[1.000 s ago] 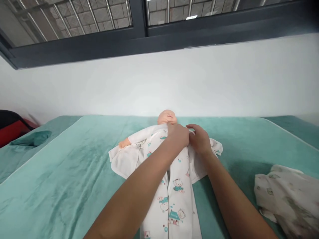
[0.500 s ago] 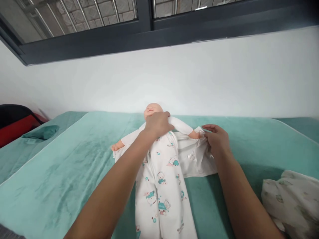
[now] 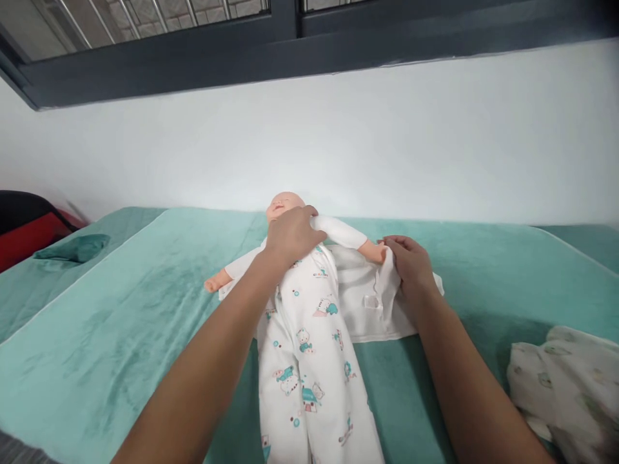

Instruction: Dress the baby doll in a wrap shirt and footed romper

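A baby doll (image 3: 283, 203) lies on its back with its head towards the wall. It wears white long sleeves and white printed trousers (image 3: 302, 341). My left hand (image 3: 294, 235) grips the doll by the upper chest and shoulder, just below the head, thumb and fingers on either side. Spread under the doll and out to the right is a white baby top (image 3: 360, 296). My right hand (image 3: 410, 263) pinches the top's fabric beside the doll's hand (image 3: 374, 251); its fingertips are partly hidden.
A green soft cover (image 3: 120, 322) spreads over the bed. A crumpled printed white cloth (image 3: 570, 386) lies at the lower right. On the far left is a red and black item (image 3: 29, 232). A white wall (image 3: 338, 142) rises behind, below a dark window frame (image 3: 169, 64).
My left hand moved from the doll's front to its shoulder, tilting the doll leftward. My right hand moved outward to the doll's hand, pulling the top's fabric near it.
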Tool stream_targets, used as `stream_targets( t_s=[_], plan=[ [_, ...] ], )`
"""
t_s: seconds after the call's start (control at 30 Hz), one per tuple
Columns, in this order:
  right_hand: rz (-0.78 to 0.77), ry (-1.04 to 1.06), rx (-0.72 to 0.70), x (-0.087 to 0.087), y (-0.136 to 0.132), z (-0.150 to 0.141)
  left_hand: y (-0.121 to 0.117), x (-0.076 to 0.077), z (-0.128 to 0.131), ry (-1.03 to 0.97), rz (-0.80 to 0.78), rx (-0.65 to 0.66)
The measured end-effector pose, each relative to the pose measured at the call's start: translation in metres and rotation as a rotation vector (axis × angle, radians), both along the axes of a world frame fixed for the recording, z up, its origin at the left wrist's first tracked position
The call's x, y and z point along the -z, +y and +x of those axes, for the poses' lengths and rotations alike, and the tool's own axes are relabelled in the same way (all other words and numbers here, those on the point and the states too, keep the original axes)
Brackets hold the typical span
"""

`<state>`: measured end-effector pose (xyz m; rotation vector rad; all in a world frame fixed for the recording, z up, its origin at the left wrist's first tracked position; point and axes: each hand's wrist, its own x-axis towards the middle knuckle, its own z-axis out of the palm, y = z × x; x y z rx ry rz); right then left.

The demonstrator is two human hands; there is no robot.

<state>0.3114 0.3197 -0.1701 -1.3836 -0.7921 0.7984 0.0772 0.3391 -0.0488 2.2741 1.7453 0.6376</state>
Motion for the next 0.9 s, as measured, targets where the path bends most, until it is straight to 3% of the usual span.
stream_targets(
  t_s=[0.13,0.3,0.53,0.63,0.77,0.83,0.9],
  plan=[
    [-0.032,0.048,0.033,0.002,0.000,0.001,0.001,0.008,0.000,-0.005,-0.005,-0.016],
    [0.033,0.034,0.075,0.008,0.004,0.009,0.005,0.019,0.012,0.041,-0.025,0.004],
    [-0.059,-0.138,-0.057,0.015,0.006,0.011,0.002,0.003,-0.012,-0.062,-0.011,-0.048],
    [0.033,0.040,-0.022,0.010,0.006,0.009,0.000,0.006,-0.009,-0.041,0.009,-0.055],
    [0.174,0.312,0.150,0.001,0.005,0.016,-0.003,0.017,0.023,0.222,-0.022,0.056],
    [0.203,0.232,0.240,-0.004,0.004,0.015,-0.006,0.021,0.036,0.322,-0.055,0.124],
    [0.242,-0.024,0.247,-0.007,0.000,0.005,-0.011,0.023,0.037,0.224,-0.051,0.163]
  ],
)
